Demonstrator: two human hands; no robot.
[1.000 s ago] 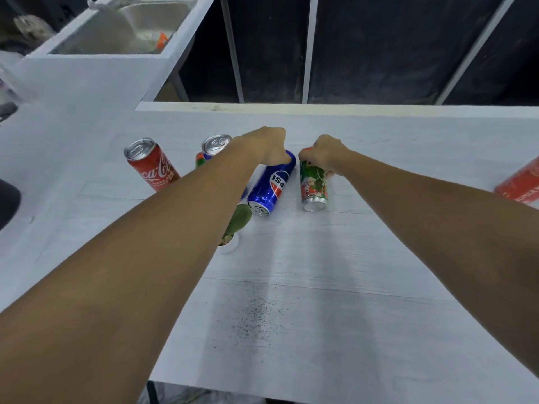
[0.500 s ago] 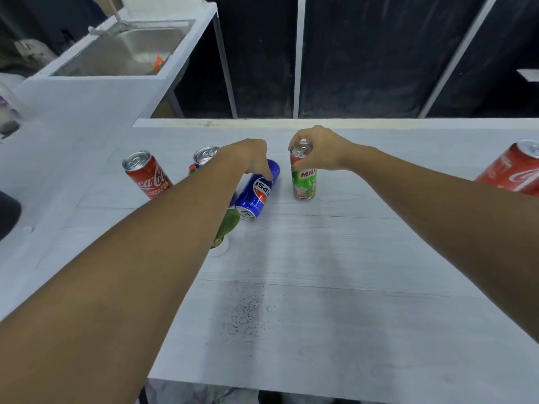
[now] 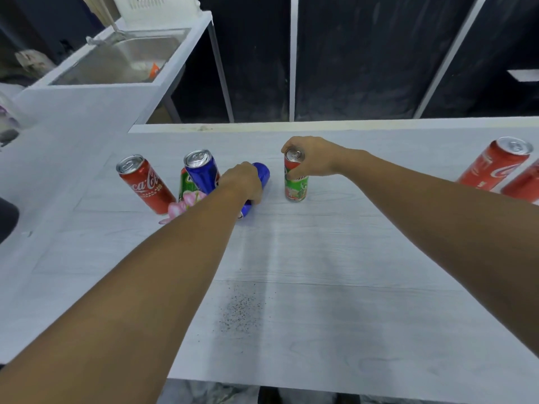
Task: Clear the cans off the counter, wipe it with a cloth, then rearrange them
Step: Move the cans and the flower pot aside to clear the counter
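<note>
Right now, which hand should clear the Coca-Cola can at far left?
Left, probably. The left hand grips the tipped blue can on the same side as the Coca-Cola can. The right hand holds the green can, farther away.

A plain kitchen-like workspace, a white wood-grain desk (image 3: 320, 287) with soft drink cans (image 3: 296, 182) standing on it, a stainless steel sink (image 3: 122, 58) with a tap set in a white unit at the back left, dark wall panels (image 3: 364, 53) behind.
</note>
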